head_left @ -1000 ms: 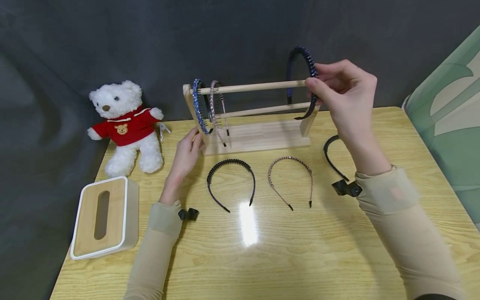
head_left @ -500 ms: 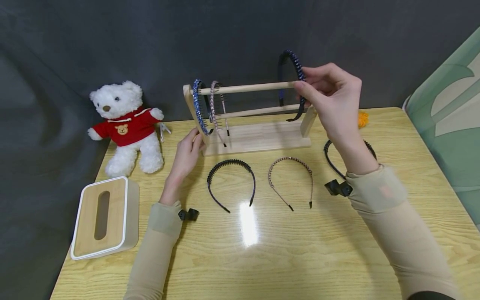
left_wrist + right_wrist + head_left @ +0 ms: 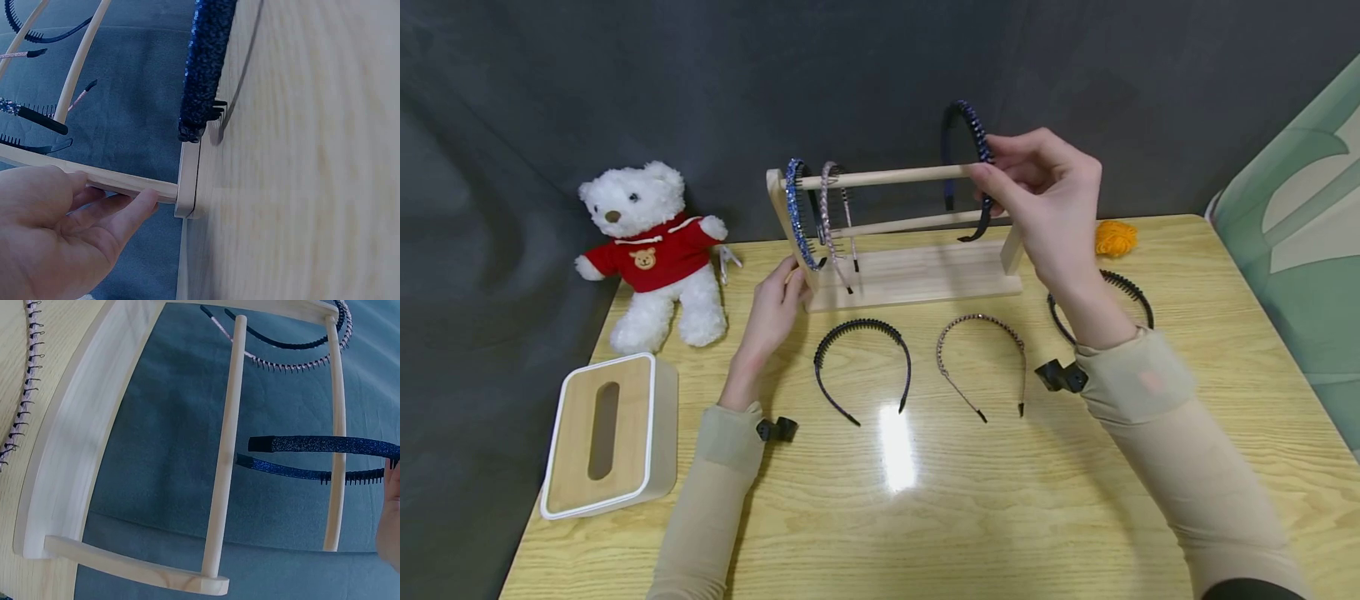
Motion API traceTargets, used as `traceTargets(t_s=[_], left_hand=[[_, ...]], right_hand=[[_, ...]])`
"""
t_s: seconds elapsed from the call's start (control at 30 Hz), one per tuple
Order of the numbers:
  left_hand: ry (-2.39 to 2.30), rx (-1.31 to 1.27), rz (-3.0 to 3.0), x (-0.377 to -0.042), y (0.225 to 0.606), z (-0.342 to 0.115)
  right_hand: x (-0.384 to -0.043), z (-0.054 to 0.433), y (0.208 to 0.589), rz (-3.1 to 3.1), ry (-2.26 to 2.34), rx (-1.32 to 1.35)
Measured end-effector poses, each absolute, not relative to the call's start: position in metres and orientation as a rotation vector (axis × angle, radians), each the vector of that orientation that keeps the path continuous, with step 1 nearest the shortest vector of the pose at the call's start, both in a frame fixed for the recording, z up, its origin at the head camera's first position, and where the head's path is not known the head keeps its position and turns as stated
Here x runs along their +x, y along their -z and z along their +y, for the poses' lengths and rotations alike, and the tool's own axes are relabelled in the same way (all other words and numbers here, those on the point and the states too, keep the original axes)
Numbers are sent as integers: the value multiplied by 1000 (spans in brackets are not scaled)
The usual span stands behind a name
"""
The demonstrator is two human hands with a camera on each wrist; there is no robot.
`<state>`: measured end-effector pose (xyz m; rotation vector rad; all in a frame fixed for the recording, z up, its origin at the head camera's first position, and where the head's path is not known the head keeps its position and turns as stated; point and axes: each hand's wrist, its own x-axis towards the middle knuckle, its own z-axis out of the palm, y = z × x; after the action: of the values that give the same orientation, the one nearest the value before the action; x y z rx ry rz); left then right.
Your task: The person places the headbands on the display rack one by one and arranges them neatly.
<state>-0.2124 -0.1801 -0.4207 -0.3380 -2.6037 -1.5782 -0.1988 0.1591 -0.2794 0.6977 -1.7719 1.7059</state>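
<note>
My right hand (image 3: 1052,200) pinches a dark blue beaded headband (image 3: 980,133) between thumb and fingers. In the right wrist view, the headband (image 3: 300,444) spans the upper rod (image 3: 337,412), its tips close to the other rod (image 3: 223,450). My left hand (image 3: 775,308) grips the left upright of the wooden headband rack (image 3: 917,271); the left wrist view shows the fingers on that upright (image 3: 134,182). A blue glitter headband (image 3: 792,204) and a pink braided headband (image 3: 825,204) hang at the rack's left end.
On the table before the rack lie a black toothed headband (image 3: 859,323), a pink beaded headband (image 3: 977,317) and another black headband (image 3: 1138,296), partly behind my right wrist. An orange yarn bundle (image 3: 1115,238), a white teddy bear (image 3: 658,258) and a tissue box (image 3: 662,433) stand around.
My right hand has moved left along the rack with the dark blue headband, uncovering the orange bundle and more of the right black headband. My left hand has stayed put.
</note>
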Motion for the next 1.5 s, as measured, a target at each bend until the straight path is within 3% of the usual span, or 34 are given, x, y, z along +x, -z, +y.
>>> traceTargets(t_s=[1.5], left_hand=[[1605,-333,-2595,-212,420,-180]], right_hand=[[-208,92,292,-1770,-1780,688]])
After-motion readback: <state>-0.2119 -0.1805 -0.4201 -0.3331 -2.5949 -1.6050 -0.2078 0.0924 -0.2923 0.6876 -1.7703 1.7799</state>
